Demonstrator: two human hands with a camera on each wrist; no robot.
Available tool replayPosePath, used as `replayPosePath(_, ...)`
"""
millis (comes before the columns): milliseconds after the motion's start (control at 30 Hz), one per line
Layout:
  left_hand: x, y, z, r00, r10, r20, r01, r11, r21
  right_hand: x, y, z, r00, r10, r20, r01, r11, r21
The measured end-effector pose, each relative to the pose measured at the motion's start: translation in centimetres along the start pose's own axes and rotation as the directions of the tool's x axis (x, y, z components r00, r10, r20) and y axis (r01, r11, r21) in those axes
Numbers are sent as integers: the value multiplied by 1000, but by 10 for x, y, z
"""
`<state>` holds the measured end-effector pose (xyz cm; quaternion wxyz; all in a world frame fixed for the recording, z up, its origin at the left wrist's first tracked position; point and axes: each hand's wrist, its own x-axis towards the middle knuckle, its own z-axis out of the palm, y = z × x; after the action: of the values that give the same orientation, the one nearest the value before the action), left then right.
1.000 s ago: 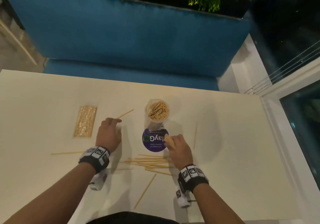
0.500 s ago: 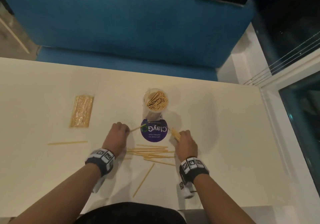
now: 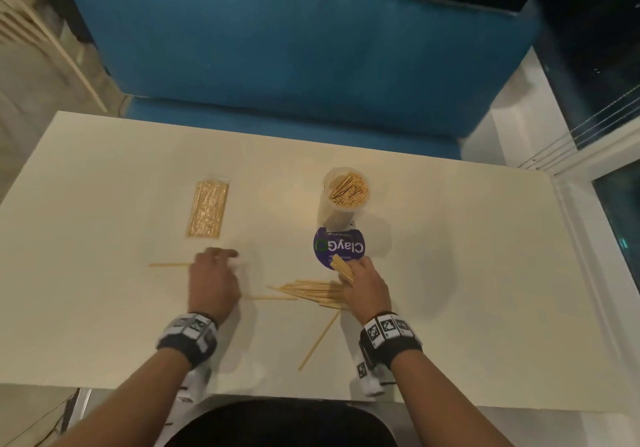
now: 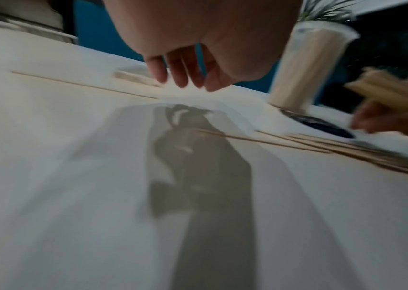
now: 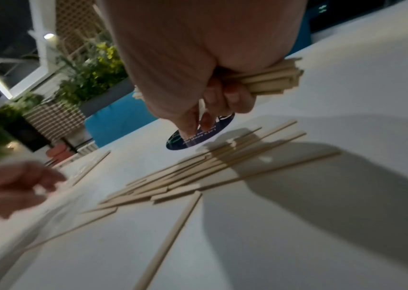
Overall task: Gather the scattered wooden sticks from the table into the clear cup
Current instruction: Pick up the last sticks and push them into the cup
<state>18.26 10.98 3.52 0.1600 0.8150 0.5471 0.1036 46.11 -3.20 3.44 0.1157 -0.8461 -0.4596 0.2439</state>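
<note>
The clear cup [image 3: 344,197] stands upright at the middle back of the table, packed with wooden sticks; it also shows in the left wrist view [image 4: 314,66]. My right hand [image 3: 363,284] grips a bundle of sticks [image 3: 341,268] [image 5: 272,78] just above a loose pile of sticks [image 3: 311,291] [image 5: 210,168]. My left hand [image 3: 213,280] [image 4: 180,76] hovers with loosely curled fingers and holds nothing, over the right end of a lone stick [image 3: 169,265] [image 4: 81,84]. Another single stick [image 3: 318,341] lies slanted near the front edge.
A purple round sticker [image 3: 339,247] lies in front of the cup. A clear packet of sticks [image 3: 207,207] lies flat at the back left. The white table [image 3: 467,291] ends at a blue sofa [image 3: 294,48] behind; a window frame runs along the right.
My left hand has moved left, away from the purple sticker, to the end of the lone stick. My right hand has stayed by the pile with its bundle.
</note>
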Motion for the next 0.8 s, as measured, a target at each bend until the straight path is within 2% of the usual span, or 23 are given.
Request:
replayPosePath(33, 1, -20, -5, 997, -72, 4, 71, 994, 77, -3, 2, -1, 1000, 14, -13, -13, 999, 32)
replayPosePath(100, 0, -48, -16, 992, -129, 16, 125, 981, 149, -12, 7, -2, 1000, -5, 31, 4, 999, 43)
replayPosePath(200, -1, -74, -11, 999, -33, -10, 34, 994, 101, -27, 14, -3, 975, -114, 189, 119, 993, -14)
replayPosePath(300, 0, -79, 1, 1000, 5, 5, -5, 1000, 15, -50, 15, 7, 904, -235, 357, 294, 949, -118)
replayPosePath(400, -2, -68, 9, 999, 44, 28, -45, 998, 38, -69, 11, 22, 862, -311, 400, 398, 904, -154)
replayPosePath(500, -6, -50, 13, 989, 137, 48, -142, 982, 122, -71, 8, 32, 881, -310, 358, 393, 901, -186)
replayPosePath(600, -8, -24, 19, 972, 228, 54, -232, 967, 107, -67, 11, 32, 929, -276, 246, 326, 926, -191)
replayPosePath(700, -8, 25, 23, 951, 295, 97, -296, 955, -10, -61, 14, 29, 976, -198, 89, 211, 962, -175)
replayPosePath(800, -7, 71, 39, 907, 388, 167, -360, 917, -174, -56, 15, 23, 994, -105, -31, 99, 985, -139)
